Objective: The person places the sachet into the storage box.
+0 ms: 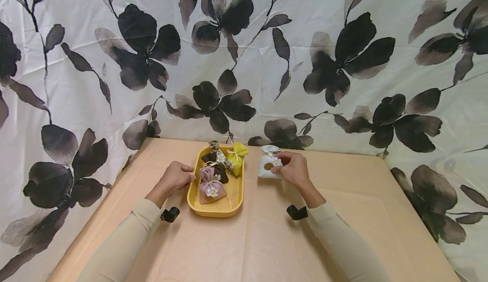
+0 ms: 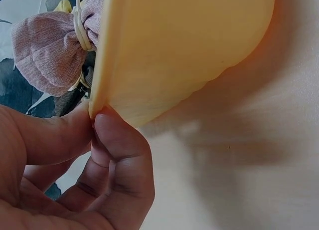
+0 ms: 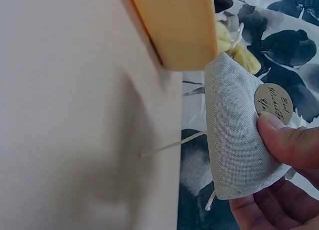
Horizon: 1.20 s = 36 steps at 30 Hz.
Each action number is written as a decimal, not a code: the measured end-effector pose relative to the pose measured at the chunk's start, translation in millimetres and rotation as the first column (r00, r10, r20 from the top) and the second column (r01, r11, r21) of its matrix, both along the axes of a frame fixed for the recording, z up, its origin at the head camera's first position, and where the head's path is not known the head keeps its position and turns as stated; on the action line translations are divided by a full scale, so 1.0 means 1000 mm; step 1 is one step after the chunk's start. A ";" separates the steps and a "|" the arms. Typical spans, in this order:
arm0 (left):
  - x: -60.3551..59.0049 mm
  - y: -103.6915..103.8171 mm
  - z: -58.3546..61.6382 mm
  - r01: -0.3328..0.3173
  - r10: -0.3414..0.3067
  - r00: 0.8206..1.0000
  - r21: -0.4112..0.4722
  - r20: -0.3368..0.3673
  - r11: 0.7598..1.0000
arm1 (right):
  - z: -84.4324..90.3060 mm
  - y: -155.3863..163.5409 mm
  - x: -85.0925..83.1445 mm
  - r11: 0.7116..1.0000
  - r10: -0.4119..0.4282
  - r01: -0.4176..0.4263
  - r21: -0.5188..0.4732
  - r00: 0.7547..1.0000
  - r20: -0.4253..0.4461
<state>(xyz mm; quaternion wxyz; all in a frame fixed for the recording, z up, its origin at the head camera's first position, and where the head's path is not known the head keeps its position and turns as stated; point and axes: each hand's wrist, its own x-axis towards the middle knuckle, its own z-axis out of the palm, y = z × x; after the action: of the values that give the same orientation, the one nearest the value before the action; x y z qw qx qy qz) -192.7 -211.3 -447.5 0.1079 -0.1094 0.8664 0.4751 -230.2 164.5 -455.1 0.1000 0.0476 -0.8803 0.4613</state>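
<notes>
My left hand [image 1: 176,177] pinches the left rim of a yellow tray [image 1: 215,212] between thumb and curled fingers, as the left wrist view shows up close. Inside the tray lie a pink drawstring pouch [image 1: 212,191], a dark brown pouch [image 1: 221,174] and a yellow pouch [image 1: 235,160], tied with cord and trimmed with small white flowers. To the right of the tray, my right hand [image 1: 295,168] grips a pale grey-white drawstring pouch [image 3: 239,140] at its side. A round tag [image 3: 273,103] with handwriting-style print sits on this pouch, partly under the thumb.
The table [image 1: 274,239] has a tan covering. Behind and beside it hangs a white cloth [image 1: 267,62] with dark flowers. The yellow pouch leans over the tray's far right rim. A loose cord [image 3: 172,144] trails from the pale pouch.
</notes>
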 end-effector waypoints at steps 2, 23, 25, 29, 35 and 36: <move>0.000 0.000 -0.001 0.004 -0.004 1.000 0.006 0.000 1.000 | 0.002 -0.001 0.002 1.000 0.008 -0.008 -0.003 1.000 -0.013; -0.003 0.002 -0.001 -0.008 0.008 1.000 0.019 -0.019 1.000 | 0.033 -0.023 0.022 0.987 0.110 -0.122 -0.106 0.987 -0.116; -0.003 0.002 -0.001 -0.011 0.012 1.000 0.021 -0.017 1.000 | 0.035 -0.026 0.025 0.984 0.122 -0.136 -0.115 0.985 -0.124; -0.004 0.002 -0.002 -0.012 0.012 1.000 0.025 -0.012 1.000 | 0.041 -0.030 0.031 0.976 0.149 -0.168 -0.141 0.980 -0.134; -0.004 0.002 -0.002 -0.010 0.010 1.000 0.021 -0.014 1.000 | 0.046 -0.037 0.038 0.961 0.188 -0.211 -0.176 0.972 -0.141; -0.004 0.002 -0.002 -0.011 0.011 1.000 0.021 -0.013 1.000 | 0.046 -0.038 0.039 0.959 0.192 -0.217 -0.181 0.971 -0.143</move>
<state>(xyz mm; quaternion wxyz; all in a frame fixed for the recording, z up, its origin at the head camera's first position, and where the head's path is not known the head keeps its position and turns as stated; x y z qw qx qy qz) -196.3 -209.3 -449.8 0.1006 -0.1098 0.8614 0.4855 -191.6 126.9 -408.7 0.1103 0.1570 -0.8132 0.5495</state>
